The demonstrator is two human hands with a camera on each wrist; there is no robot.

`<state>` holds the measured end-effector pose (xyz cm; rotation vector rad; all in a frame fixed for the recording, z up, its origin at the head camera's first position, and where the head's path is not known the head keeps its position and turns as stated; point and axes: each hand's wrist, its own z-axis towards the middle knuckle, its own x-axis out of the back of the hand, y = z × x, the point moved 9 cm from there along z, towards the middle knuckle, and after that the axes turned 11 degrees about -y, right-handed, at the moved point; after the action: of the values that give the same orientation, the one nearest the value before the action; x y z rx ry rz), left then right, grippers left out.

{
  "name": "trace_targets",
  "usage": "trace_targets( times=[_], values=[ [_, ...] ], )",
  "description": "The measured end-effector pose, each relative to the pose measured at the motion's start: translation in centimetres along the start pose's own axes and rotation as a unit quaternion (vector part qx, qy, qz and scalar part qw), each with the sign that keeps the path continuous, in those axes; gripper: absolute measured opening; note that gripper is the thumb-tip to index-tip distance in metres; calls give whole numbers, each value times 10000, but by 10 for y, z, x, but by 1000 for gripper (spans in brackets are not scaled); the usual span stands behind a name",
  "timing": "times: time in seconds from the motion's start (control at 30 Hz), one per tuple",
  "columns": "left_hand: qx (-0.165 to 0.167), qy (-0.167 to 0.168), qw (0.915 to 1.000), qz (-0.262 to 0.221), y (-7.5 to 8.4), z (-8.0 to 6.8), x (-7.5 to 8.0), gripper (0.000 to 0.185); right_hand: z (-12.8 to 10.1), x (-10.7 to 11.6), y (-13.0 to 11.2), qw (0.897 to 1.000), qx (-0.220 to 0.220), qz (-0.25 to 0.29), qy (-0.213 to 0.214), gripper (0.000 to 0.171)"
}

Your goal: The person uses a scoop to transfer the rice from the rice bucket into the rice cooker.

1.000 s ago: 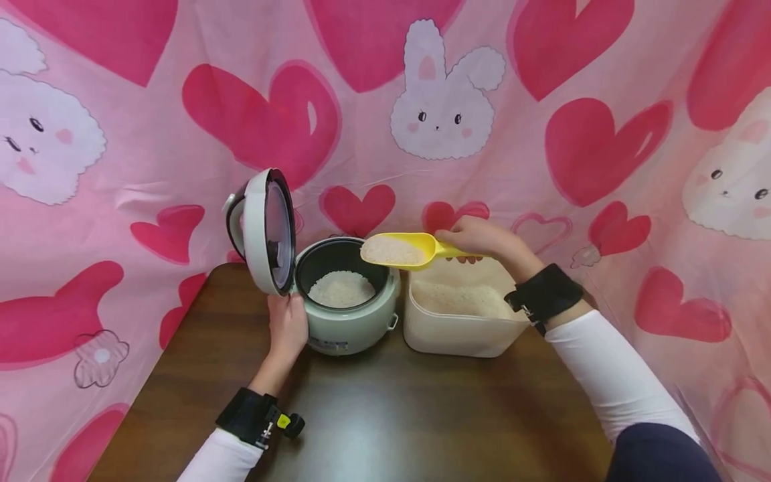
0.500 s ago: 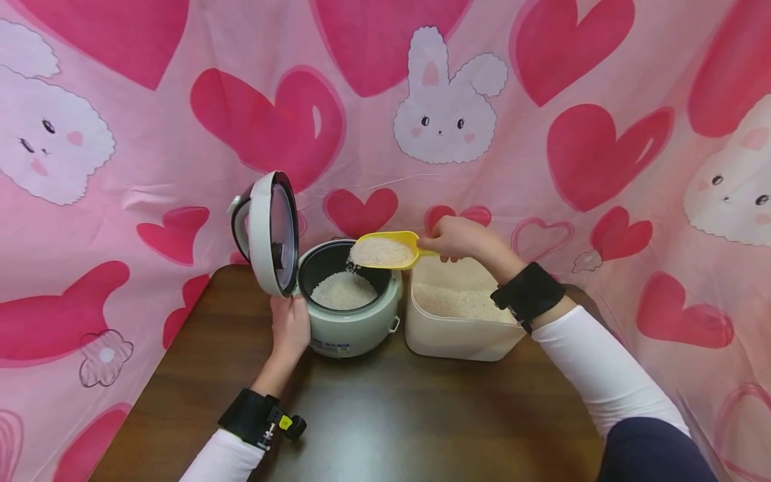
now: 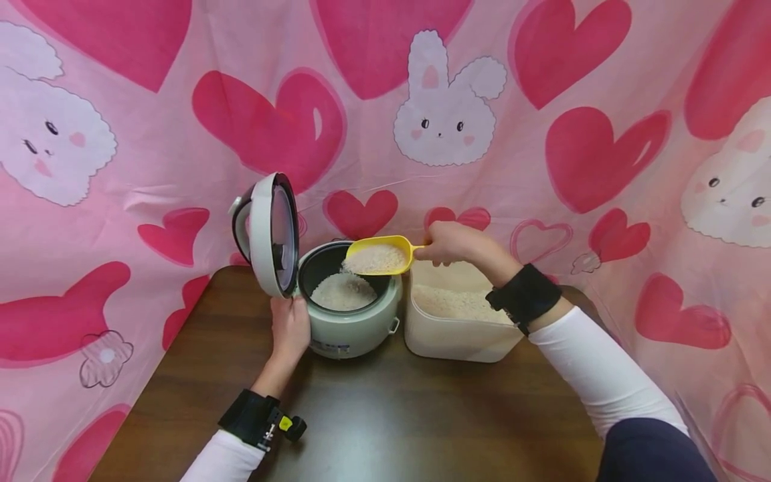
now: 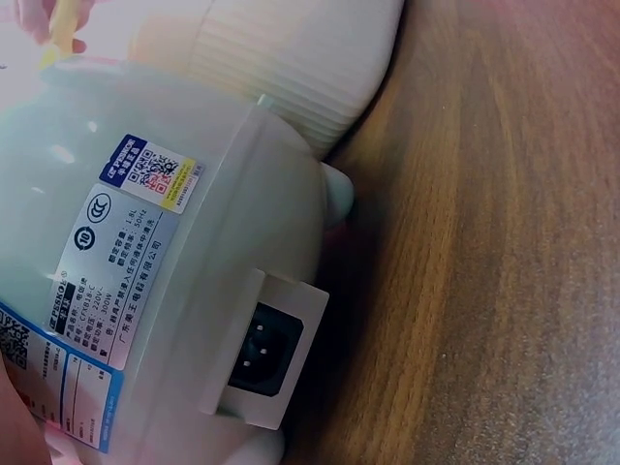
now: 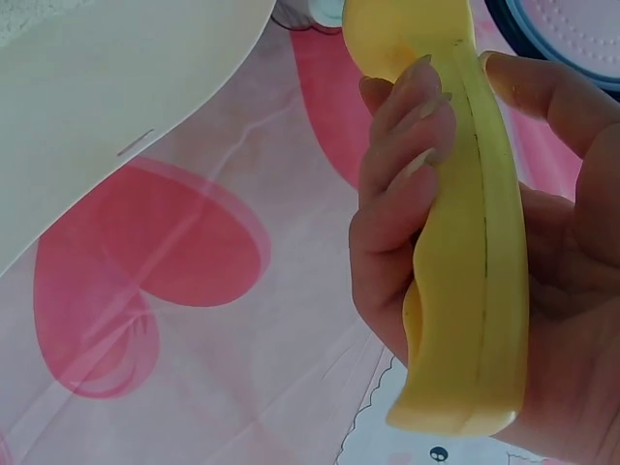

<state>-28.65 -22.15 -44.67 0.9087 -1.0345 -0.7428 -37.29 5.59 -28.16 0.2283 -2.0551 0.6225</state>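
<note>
A dark brown wooden table (image 3: 373,428) fills the lower middle of the head view, its grain running clear across the left wrist view too (image 4: 504,291). Behind it and down both sides hangs a pink cloth (image 3: 150,154), draped with soft folds. Big red hearts (image 3: 268,124) are scattered all over it, a smaller one (image 3: 359,207) sits low near the table's far edge. A white bunny (image 3: 446,107) looks out from top centre, with fluffy white faces at the left (image 3: 51,144) and right (image 3: 731,184) edges. A pale flower outline (image 3: 105,355) shows low on the left.
</note>
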Motion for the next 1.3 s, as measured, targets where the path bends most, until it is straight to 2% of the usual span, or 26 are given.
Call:
trace_targets(
  times=[0.23,0.6,0.83,1.3],
  values=[
    [-107,90,9999,52,-1,0,1,45,0,-1,-7,9998,32,-134,145,26],
    [-35,51,10000,-38,0,1,2,46,0,0,-22,9950,68,-772,623,28],
    [-213,177,9996,-78,2,3,4,46,0,3,-26,9930,18,-819,851,27],
    [-144,150,9998,-36,0,1,1,45,2,-1,-26,9878,123,-833,1313,32]
  ],
)
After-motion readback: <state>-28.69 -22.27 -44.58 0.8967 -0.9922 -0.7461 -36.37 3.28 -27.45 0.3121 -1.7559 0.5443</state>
